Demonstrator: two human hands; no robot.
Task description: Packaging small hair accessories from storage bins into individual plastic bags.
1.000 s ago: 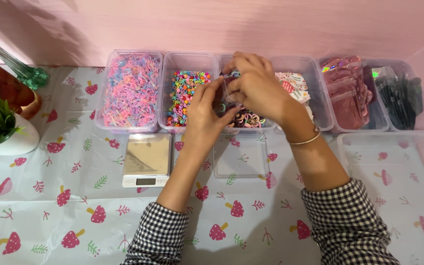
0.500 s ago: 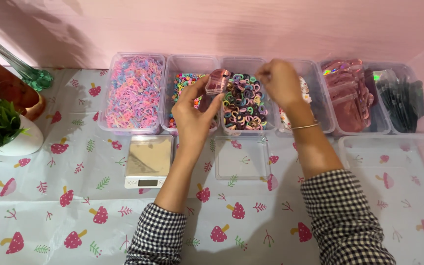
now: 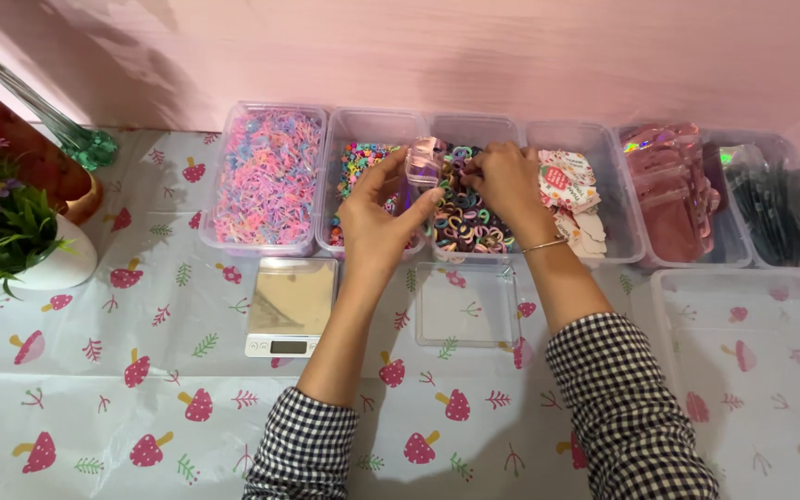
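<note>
Two hands, left hand [image 3: 377, 222] fingers clamped on clear pouch [image 3: 423, 160], right hand [image 3: 504, 185] fingers pinching looped hair ties [image 3: 463, 222].

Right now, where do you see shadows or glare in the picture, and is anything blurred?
Head view: soft arm shadows fall on the tablecloth beneath both sleeves; the scale plate shines with a dull reflection; the pink pouches glint; the small clear box in the left hand is slightly soft.

Both arms come in from the near edge, each in a black-and-white checked sleeve pushed up to about mid-forearm. The right hand [image 3: 508, 182] wears a thin bangle, apparently metal, at the wrist. The left hand [image 3: 377, 222] is bare, no jewellery.
</note>
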